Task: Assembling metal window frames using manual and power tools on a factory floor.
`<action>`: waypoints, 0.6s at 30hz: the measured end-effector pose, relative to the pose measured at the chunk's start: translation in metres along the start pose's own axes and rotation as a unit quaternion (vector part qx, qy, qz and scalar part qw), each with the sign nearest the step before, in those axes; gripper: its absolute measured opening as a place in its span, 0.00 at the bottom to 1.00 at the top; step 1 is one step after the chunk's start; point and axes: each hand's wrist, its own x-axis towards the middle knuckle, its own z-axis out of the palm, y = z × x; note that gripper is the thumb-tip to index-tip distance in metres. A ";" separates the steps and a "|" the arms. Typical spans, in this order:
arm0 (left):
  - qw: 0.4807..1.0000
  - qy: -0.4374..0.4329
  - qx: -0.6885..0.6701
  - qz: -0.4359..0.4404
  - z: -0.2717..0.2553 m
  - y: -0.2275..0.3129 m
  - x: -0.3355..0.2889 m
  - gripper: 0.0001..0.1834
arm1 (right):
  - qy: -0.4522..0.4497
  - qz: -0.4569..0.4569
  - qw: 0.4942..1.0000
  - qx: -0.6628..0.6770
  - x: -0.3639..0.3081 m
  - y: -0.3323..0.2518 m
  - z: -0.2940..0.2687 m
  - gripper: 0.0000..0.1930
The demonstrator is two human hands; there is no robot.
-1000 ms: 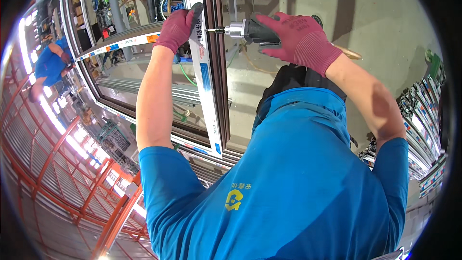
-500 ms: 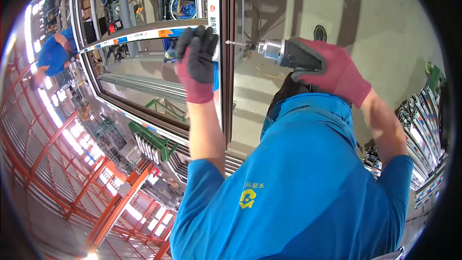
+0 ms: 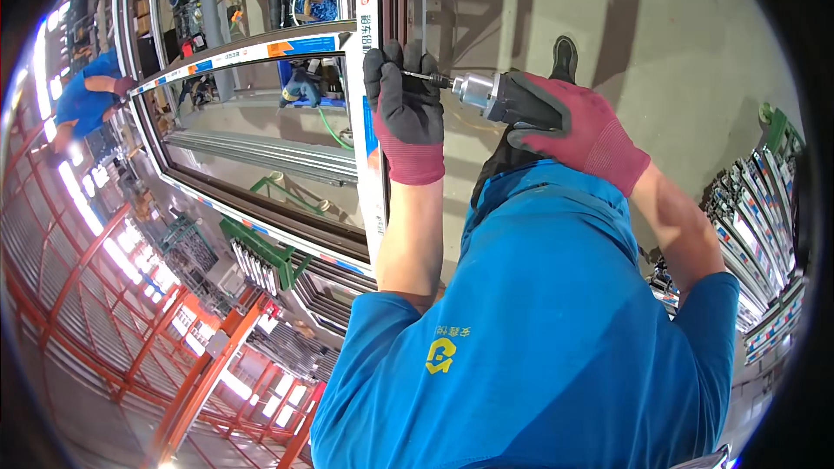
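Note:
My right hand [image 3: 582,126], in a maroon and black glove, is closed around a power drill [image 3: 491,95] with a silver front and dark body. Its thin bit [image 3: 424,76] points left across the fingers of my left hand [image 3: 407,113]. That hand, gloved alike, is curled with thumb and fingers close together at the bit's tip; what they pinch there is hidden. Just beside it runs the upright bar of a large metal window frame [image 3: 369,122], dark with white, blue and orange film. A crossbar [image 3: 252,54] joins this bar from the left.
At the far left a co-worker in blue [image 3: 87,100] has a gloved hand near the frame's far side. Stacked film-wrapped profiles [image 3: 751,230] stand on the right. Below the frame is a green rack [image 3: 261,252]. Orange railings [image 3: 95,356] line the lower left.
My left hand has moved right, from over the frame bar to the drill bit. The drill and right hand have shifted slightly left in the picture, as has the frame.

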 end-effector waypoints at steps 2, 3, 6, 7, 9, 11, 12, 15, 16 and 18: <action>1.000 -0.008 0.024 0.010 0.003 -0.003 0.001 0.16 | 0.022 0.021 0.999 -0.036 -0.003 0.004 0.004 0.43; 0.999 0.004 0.030 0.021 0.008 -0.006 0.000 0.16 | 0.023 0.022 0.999 -0.035 -0.005 0.007 0.008 0.43; 0.993 0.082 0.074 0.037 0.023 -0.020 -0.003 0.16 | 0.061 0.006 0.997 -0.040 -0.013 0.012 0.021 0.43; 0.996 0.027 0.067 0.045 0.017 -0.025 0.002 0.17 | 0.057 0.032 0.992 -0.108 -0.014 0.009 0.024 0.43; 0.992 0.065 0.106 0.031 0.019 -0.032 -0.001 0.17 | 0.053 0.059 0.981 -0.176 -0.016 0.007 0.024 0.43; 0.986 0.084 0.143 0.003 0.009 -0.039 0.003 0.16 | 0.046 0.064 0.969 -0.233 -0.013 0.008 0.019 0.44; 0.986 0.084 0.144 0.003 0.007 -0.043 0.008 0.16 | 0.046 0.064 0.970 -0.232 -0.009 0.012 0.017 0.44; 0.989 0.087 0.119 -0.011 0.000 -0.057 0.019 0.16 | 0.033 0.064 0.978 -0.194 0.007 0.029 0.008 0.43; 0.989 0.086 0.118 -0.010 -0.002 -0.058 0.021 0.16 | 0.031 0.056 0.974 -0.215 0.012 0.031 0.005 0.43; 0.984 0.111 0.135 -0.023 -0.006 -0.059 0.024 0.16 | 0.028 0.048 0.970 -0.236 0.022 0.035 0.001 0.43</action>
